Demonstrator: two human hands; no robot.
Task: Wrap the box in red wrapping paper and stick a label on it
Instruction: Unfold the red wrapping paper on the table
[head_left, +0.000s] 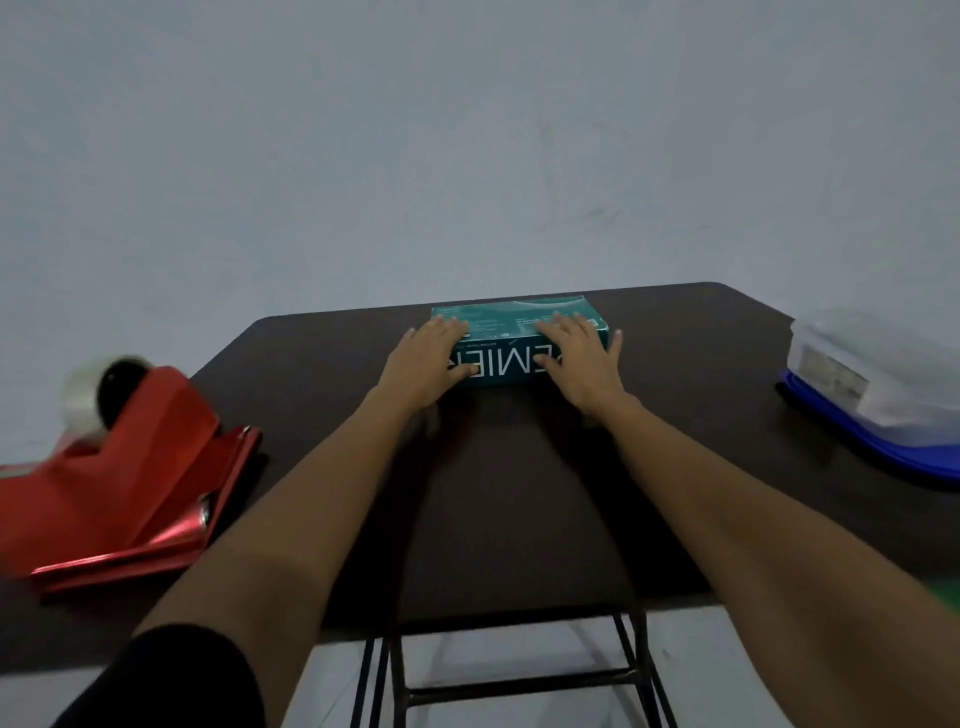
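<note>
My hands: left hand (428, 364) and right hand (584, 364) flat, fingers straight, on box (498, 366)
Surface: dark table (493, 493), grey wall (467, 130)

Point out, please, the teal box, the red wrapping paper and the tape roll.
teal box (505, 318), head view, middle of its top face
red wrapping paper (130, 467), head view, folded sheet's upper face
tape roll (82, 402), head view, pale outer side
</note>
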